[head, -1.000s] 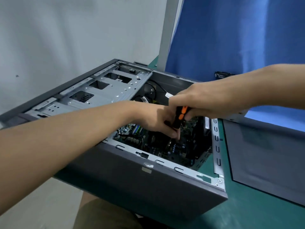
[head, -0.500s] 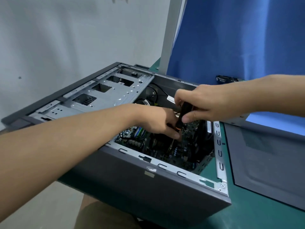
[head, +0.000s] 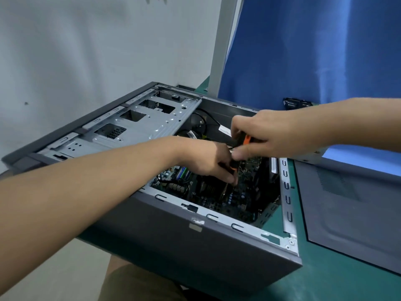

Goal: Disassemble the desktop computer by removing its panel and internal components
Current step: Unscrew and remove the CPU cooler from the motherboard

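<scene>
A grey desktop computer case (head: 195,253) lies on its side, open on top, with the motherboard (head: 234,198) showing inside. A silver drive cage (head: 141,124) covers the case's far left part. My right hand (head: 267,135) grips the handle of a black and orange screwdriver (head: 243,141) above the opening. My left hand (head: 208,159) reaches into the case and pinches the screwdriver's lower part near its shaft, fingertips pointing down toward the board. The tip is hidden behind my fingers.
The removed grey side panel (head: 355,213) lies flat on the green table (head: 325,285) to the right of the case. A blue curtain (head: 314,51) hangs behind. A small black part (head: 297,103) sits at the table's back edge.
My right hand has turned on the screwdriver handle, so an orange stripe shows again. Both hands stay over the same spot; the camera view has shifted slightly.
</scene>
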